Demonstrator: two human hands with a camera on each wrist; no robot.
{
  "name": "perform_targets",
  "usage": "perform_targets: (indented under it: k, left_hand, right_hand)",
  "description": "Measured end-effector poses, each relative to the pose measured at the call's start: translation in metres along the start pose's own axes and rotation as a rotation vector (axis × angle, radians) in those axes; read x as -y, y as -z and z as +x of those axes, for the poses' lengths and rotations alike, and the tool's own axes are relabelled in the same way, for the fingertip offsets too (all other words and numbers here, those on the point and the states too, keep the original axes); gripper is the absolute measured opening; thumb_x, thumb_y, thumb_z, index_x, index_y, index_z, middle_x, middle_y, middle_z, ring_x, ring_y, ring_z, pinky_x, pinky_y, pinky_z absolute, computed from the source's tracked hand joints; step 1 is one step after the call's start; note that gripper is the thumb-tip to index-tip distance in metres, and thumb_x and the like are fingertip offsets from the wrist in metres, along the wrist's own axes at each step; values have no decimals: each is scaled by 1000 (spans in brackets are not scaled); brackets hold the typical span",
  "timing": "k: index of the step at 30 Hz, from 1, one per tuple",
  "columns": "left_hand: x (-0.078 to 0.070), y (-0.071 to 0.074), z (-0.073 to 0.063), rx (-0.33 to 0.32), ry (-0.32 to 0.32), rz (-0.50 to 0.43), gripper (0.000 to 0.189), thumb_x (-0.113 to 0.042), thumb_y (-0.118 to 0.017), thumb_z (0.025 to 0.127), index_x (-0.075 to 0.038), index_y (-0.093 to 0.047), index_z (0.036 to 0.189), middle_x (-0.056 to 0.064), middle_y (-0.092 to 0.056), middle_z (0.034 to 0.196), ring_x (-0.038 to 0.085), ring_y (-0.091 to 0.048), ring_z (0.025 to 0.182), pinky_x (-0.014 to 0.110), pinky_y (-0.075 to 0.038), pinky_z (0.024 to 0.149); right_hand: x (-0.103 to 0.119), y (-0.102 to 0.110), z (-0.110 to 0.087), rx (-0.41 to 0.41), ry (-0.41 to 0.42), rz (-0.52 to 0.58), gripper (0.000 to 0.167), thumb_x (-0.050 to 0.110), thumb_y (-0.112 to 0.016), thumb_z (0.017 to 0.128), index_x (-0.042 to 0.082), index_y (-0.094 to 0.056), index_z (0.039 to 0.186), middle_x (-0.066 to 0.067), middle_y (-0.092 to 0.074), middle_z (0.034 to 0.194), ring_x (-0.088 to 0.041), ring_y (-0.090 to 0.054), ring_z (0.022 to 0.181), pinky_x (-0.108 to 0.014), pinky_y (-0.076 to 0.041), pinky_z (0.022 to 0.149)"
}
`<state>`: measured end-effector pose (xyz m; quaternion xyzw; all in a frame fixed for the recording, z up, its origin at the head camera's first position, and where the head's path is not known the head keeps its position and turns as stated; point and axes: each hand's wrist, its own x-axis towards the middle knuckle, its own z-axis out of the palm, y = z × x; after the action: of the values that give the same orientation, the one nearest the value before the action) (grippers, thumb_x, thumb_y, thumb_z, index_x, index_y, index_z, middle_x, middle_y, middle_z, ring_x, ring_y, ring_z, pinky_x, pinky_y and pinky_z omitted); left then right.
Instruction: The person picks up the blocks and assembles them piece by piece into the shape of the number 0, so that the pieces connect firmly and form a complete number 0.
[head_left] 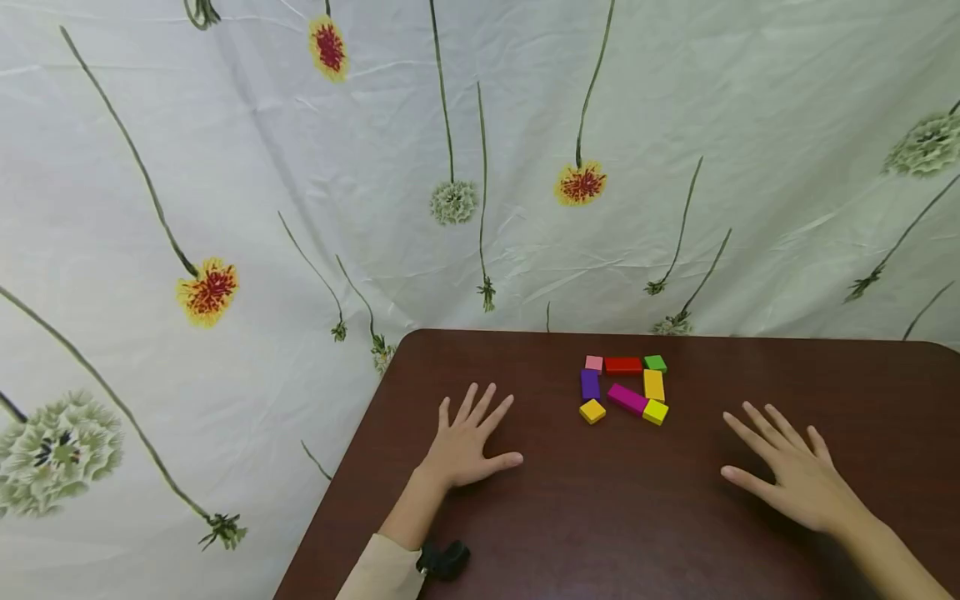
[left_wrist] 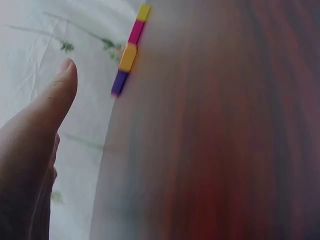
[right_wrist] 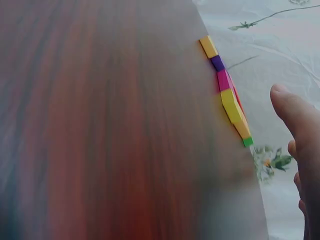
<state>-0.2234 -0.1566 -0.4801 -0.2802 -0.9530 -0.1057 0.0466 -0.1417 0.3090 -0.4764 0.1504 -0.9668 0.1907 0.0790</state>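
Observation:
Several coloured blocks form a rough ring near the far side of the table. A pink block (head_left: 594, 363), a red block (head_left: 623, 366) and a green block (head_left: 656, 363) make its back row. A purple block (head_left: 590, 385) and an orange-yellow block (head_left: 592, 412) run down the left; a longer orange block (head_left: 654, 385) and a bright yellow block (head_left: 656, 412) run down the right. Slanting at the front is a magenta block (head_left: 627, 399). My left hand (head_left: 470, 446), fingers spread, is left of them. To their right, my right hand (head_left: 787, 471) is likewise spread, holding nothing.
The dark brown wooden table (head_left: 570, 517) ends at a far edge just behind the blocks. Beyond it hangs a pale cloth (head_left: 360, 150) printed with flowers. A black strap (head_left: 444, 560) is on my left wrist, beside a light sleeve (head_left: 382, 571).

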Motion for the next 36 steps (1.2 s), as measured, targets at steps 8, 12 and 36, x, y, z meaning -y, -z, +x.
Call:
perform_targets:
  k: [8, 12, 36]
  left_hand:
    - [-42, -16, 51, 84, -73, -65, 84, -71, -38, 91, -22, -21, 157, 6, -17, 162, 31, -7, 148, 68, -10, 107]
    - [-65, -24, 81, 78, -83, -82, 74, -61, -41, 97, -19, -27, 156, 1, -24, 160, 23, -12, 148, 62, -16, 110]
    - [-109, -55, 148, -49, -105, 77, 42, -34, -56, 99, -23, -57, 139, -9, -58, 135, 12, -45, 129, 35, -37, 98]
  right_hand:
    - [21, -26, 38, -27, 3, 117, 73, 47, -63, 92, 12, -38, 151, -21, -33, 153, -42, -23, 141, -73, -12, 99]
    - [31, -39, 60, -92, 9, 131, 68, 41, -68, 90, 1, -49, 141, -23, -44, 144, -44, -34, 133, -71, -23, 93]
    - [51, -78, 102, -350, -13, 201, 34, 12, -80, 79, -4, -69, 107, -21, -67, 106, -40, -54, 103, -59, -38, 83]
